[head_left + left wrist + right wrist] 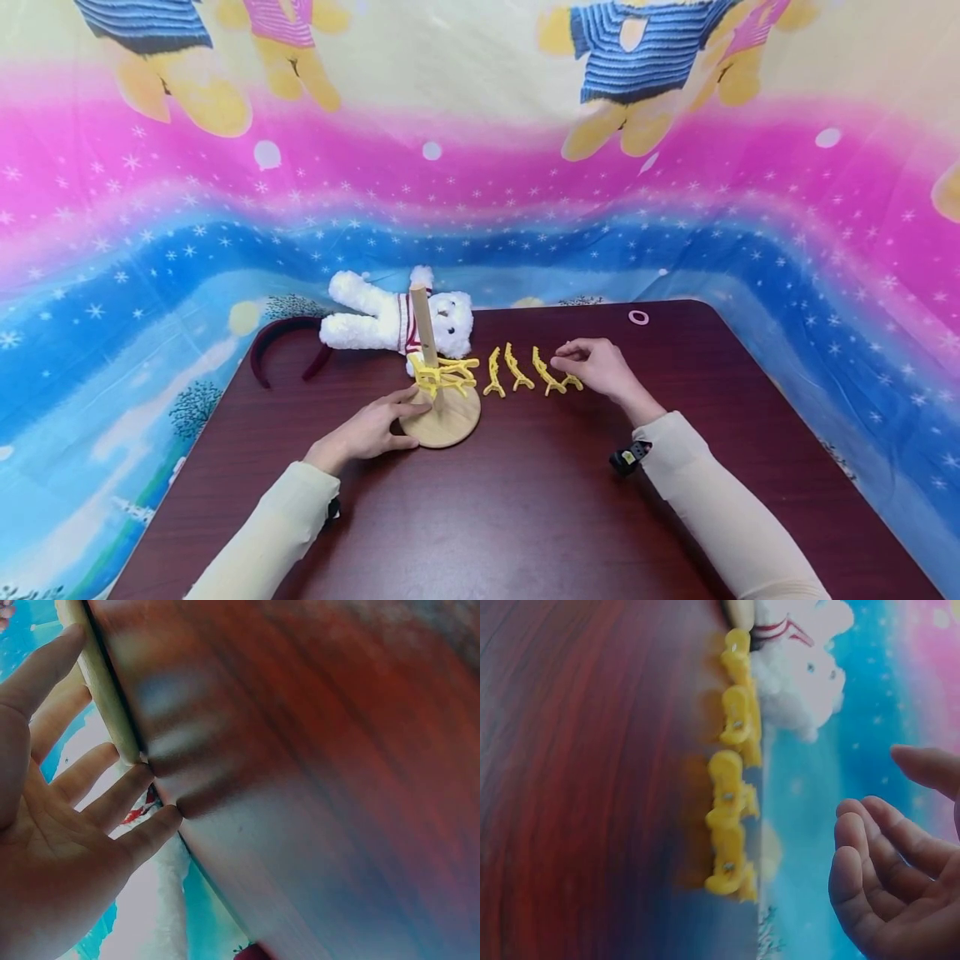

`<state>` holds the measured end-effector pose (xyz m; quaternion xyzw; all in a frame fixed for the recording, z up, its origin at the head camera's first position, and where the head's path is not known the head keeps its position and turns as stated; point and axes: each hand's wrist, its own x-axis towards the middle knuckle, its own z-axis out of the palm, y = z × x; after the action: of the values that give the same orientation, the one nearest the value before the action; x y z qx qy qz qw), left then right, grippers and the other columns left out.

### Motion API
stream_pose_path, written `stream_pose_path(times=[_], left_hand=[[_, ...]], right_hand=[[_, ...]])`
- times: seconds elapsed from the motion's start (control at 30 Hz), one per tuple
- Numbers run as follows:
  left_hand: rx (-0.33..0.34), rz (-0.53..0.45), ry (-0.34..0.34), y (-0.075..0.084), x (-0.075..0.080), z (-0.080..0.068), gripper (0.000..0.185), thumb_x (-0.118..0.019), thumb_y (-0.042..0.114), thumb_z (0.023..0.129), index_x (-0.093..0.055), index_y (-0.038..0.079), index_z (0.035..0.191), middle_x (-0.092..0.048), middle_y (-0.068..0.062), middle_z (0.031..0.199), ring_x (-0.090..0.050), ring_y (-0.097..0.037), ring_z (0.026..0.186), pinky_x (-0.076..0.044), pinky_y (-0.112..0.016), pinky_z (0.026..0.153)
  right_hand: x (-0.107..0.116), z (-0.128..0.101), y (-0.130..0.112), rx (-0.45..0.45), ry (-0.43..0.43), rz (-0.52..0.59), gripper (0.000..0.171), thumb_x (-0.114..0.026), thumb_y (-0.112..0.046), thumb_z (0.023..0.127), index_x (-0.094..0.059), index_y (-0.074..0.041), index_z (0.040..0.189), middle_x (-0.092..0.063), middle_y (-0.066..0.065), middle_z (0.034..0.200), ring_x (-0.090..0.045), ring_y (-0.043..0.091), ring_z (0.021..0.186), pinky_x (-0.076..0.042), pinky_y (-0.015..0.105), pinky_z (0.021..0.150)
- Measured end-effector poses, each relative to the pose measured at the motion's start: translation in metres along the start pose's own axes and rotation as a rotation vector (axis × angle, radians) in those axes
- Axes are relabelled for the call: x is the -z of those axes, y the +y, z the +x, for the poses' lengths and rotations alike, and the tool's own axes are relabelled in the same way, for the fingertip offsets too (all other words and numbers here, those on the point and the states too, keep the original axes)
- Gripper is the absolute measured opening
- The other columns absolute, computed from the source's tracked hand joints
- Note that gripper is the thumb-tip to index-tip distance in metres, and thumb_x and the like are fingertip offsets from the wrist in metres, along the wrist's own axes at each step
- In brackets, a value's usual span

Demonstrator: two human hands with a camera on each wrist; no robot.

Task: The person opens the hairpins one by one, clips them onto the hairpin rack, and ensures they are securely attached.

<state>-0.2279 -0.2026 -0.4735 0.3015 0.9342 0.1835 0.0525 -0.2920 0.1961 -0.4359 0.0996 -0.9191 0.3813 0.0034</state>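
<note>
A round wooden base with an upright wooden post stands on the table, and a cluster of yellow forked pieces hangs around the post low down. My left hand lies at the left of the base, its fingers spread and fairly straight; in the left wrist view the thumb reaches the disc's rim. More yellow forked pieces stand in a row to the right of the base. Over the right end of that row is my right hand, fingers loosely bent, thumb apart, nothing between them.
Behind the post a white plush bear in a red-striped top lies on its side. A dark red headband is at the back left of the table. Near the back right edge lies a small pale pink ring. Printed cloth surrounds the table.
</note>
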Motion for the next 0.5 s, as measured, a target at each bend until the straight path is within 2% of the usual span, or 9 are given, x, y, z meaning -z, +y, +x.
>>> stream_pose_path(times=[0.37, 0.5], left_hand=[[-0.004, 0.0, 0.0, 0.0, 0.001, 0.0, 0.058, -0.071, 0.034, 0.082, -0.052, 0.021, 0.136, -0.033, -0.014, 0.151, -0.041, -0.035, 0.132, -0.039, -0.049, 0.102], [-0.004, 0.0, 0.001, 0.0, 0.001, -0.001, 0.058, -0.071, 0.033, 0.082, -0.052, 0.02, 0.136, -0.033, -0.014, 0.151, -0.04, -0.035, 0.132, -0.039, -0.048, 0.102]], right_hand=[[-0.001, 0.007, 0.032, -0.159, -0.059, 0.003, 0.044, -0.068, -0.055, 0.077, -0.071, -0.017, 0.099, -0.07, 0.009, 0.091, -0.061, 0.023, 0.074, -0.047, 0.03, 0.058], [-0.003, 0.01, 0.039, -0.2, -0.093, -0.01, 0.04, -0.068, -0.053, 0.078, -0.071, -0.018, 0.097, -0.07, 0.01, 0.09, -0.061, 0.024, 0.073, -0.047, 0.03, 0.058]])
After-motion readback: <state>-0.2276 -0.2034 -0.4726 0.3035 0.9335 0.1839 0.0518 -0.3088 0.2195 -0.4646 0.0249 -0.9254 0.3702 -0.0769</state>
